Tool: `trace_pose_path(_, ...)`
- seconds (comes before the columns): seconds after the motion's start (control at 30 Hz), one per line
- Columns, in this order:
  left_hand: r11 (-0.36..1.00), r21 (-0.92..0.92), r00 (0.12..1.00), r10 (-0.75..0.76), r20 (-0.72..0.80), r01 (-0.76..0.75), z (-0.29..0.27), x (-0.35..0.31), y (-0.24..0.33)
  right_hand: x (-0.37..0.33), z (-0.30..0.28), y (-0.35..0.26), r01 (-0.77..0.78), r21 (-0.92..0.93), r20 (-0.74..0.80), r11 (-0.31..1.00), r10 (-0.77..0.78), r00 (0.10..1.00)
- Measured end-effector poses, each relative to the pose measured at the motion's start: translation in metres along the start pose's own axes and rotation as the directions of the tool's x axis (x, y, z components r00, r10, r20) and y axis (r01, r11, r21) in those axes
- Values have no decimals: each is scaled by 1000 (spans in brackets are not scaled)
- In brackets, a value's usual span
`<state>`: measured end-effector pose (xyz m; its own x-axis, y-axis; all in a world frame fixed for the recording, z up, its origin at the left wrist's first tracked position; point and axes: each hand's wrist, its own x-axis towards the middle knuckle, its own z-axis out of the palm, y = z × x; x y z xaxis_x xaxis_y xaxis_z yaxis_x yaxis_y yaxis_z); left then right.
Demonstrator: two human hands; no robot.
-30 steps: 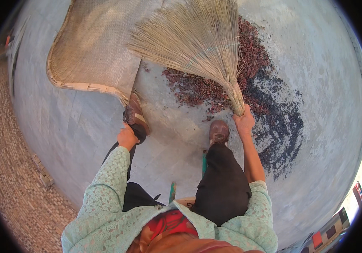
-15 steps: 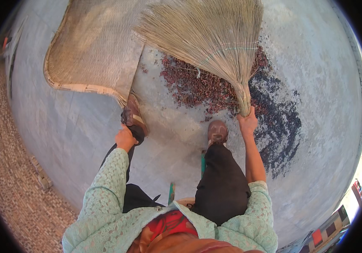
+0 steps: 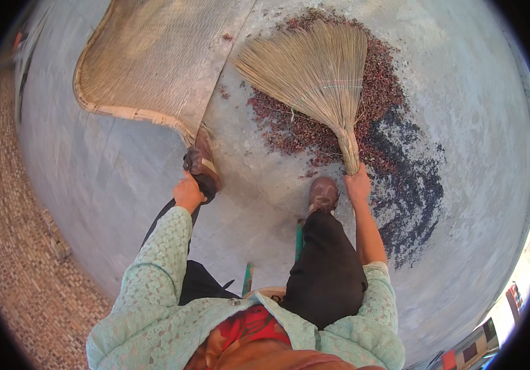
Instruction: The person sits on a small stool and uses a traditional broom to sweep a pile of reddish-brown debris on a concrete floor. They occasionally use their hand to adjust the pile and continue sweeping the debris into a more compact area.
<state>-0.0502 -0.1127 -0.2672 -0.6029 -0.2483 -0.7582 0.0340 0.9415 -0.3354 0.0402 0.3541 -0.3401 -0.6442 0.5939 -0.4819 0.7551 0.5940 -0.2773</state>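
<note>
My right hand (image 3: 357, 186) is closed around the bound handle of a straw broom (image 3: 320, 77). The broom's bristles fan out over a pile of small reddish-brown berries or seeds (image 3: 388, 80) on the concrete. Low on the left, my left hand (image 3: 189, 192) is closed beside my left shoe (image 3: 202, 161) and dark trouser cuff; what its fingers hold, if anything, is hidden. Just beyond that shoe is the narrow corner of a large woven bamboo mat or scoop (image 3: 147, 61) with a pale bound rim.
Dark small grains (image 3: 416, 203) are scattered on the grey concrete floor (image 3: 480, 154), right of the reddish pile. My right shoe (image 3: 324, 193) stands near the pile. Green legs (image 3: 299, 239) of a low seat show beneath me. Brick paving (image 3: 30, 265) borders the left side.
The broom has come nearer to me, uncovering more of the reddish pile at the far side and right. My left hand stays beside the left shoe. The view has shifted slightly.
</note>
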Motion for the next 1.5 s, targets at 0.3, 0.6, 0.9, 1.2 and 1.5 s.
trace_pose_path(0.3, 999, -38, 1000, -25, 18, 26, -6, -4, 3, -28, -4, 4, 152, 215, -101, 965, -133, 986)
trace_pose_path(0.6, 998, -52, 999, -34, 12, 34, -1, -2, -1, -24, -2, 23, 116, 90, -78, 989, -109, 991)
trace_pose_path(0.9, 999, -13, 999, -42, 13, 42, -2, -2, 1, -17, -3, 33, 28, 59, -82, 998, -23, 996)
trace_pose_path(1.2, 999, -20, 999, -40, 4, 40, -3, -2, 1, 2, 7, 51, -77, 70, -142, 995, 86, 986)
trace_pose_path(1.5, 1000, 9, 1000, -5, -11, 5, -2, 0, 0, -6, 1, 33, -38, 171, -135, 984, 62, 989)
